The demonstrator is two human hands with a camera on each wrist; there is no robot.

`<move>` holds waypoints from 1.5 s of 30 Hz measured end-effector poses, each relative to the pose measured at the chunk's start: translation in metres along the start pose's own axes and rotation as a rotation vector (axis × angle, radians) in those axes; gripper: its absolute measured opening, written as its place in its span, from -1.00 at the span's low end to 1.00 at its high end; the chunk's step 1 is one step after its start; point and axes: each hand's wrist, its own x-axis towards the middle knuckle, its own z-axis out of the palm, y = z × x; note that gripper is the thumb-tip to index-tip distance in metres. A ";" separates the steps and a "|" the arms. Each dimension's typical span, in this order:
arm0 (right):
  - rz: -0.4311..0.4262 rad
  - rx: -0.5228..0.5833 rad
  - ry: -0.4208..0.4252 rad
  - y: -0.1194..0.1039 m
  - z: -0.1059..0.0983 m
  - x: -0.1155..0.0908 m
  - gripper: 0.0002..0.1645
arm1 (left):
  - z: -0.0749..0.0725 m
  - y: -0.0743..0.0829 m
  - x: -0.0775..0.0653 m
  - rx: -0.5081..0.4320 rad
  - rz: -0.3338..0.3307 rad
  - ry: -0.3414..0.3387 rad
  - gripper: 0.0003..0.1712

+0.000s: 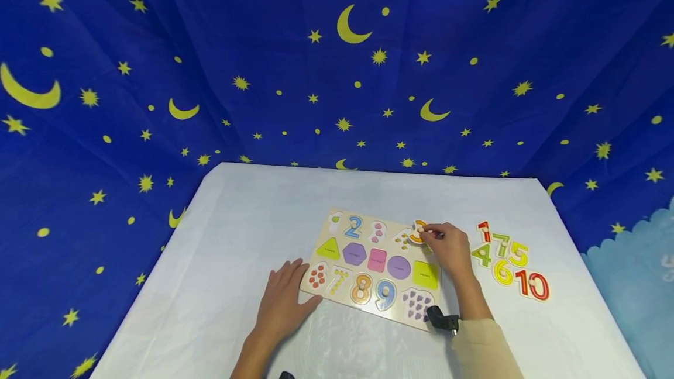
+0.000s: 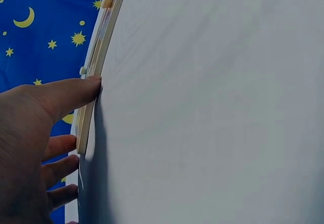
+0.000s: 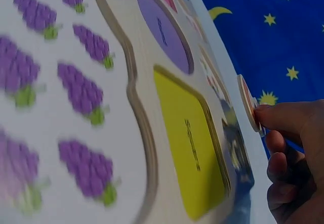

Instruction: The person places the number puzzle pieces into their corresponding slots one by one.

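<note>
A wooden number puzzle board [image 1: 405, 282] lies flat on the white table. My right hand [image 1: 450, 247] pinches the knob of an orange number 3 piece [image 1: 418, 231] over the board's upper right corner. In the right wrist view that piece [image 3: 248, 102] is tilted on edge, its face partly hidden. At the board's lower left corner rests my left hand [image 1: 284, 294]; its thumb [image 2: 76, 92] touches the board's side and its fingers are extended. The blue 2 [image 1: 353, 227], orange 8 [image 1: 361, 289] and blue 9 [image 1: 386, 295] sit in their recesses.
Right of the board lie several loose number pieces: red 1 [image 1: 484, 232], green 7 [image 1: 502, 244], yellow 5 [image 1: 519, 254], green 4 [image 1: 481, 255], yellow 6 [image 1: 502, 272] and red 10 [image 1: 533, 285]. A blue star-and-moon cloth [image 1: 295, 151] hangs behind the table [image 1: 253, 209].
</note>
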 end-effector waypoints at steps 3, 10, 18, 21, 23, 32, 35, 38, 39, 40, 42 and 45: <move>0.001 0.012 -0.021 -0.005 0.003 0.001 -0.72 | -0.001 0.000 0.001 0.004 0.008 0.002 -0.12; -0.033 0.015 -0.047 -0.014 0.015 0.005 -0.72 | -0.002 0.000 0.001 0.009 0.009 0.011 -0.13; -0.026 0.020 -0.075 -0.025 0.029 0.006 -0.74 | -0.001 0.002 0.001 0.001 -0.003 -0.009 -0.12; -0.028 0.008 -0.083 -0.030 0.035 0.006 -0.73 | -0.001 0.001 0.001 0.002 0.007 0.000 -0.13; -0.041 0.001 -0.085 -0.033 0.039 0.007 -0.73 | 0.000 0.000 0.000 0.006 0.008 0.012 -0.12; -0.104 -0.047 -0.071 -0.040 0.050 0.007 -0.76 | 0.003 0.000 0.000 -0.004 0.010 0.025 -0.13; -0.110 -0.055 -0.069 -0.043 0.052 0.006 -0.77 | 0.004 0.000 0.000 0.007 0.020 0.020 -0.13; -0.129 -0.061 -0.073 -0.046 0.054 0.007 -0.76 | 0.004 0.000 0.000 0.010 0.024 0.021 -0.13; -0.135 -0.064 -0.076 -0.047 0.055 0.008 -0.76 | 0.004 0.000 0.000 0.010 0.022 0.019 -0.13; -0.143 -0.065 -0.081 -0.049 0.055 0.008 -0.76 | 0.004 0.000 0.000 0.006 0.019 0.018 -0.12; -0.150 -0.066 -0.089 -0.051 0.057 0.009 -0.77 | 0.003 0.000 0.000 0.004 0.013 0.013 -0.12; -0.142 -0.079 -0.097 -0.054 0.059 0.009 -0.79 | 0.002 0.000 0.000 0.002 0.008 0.006 -0.13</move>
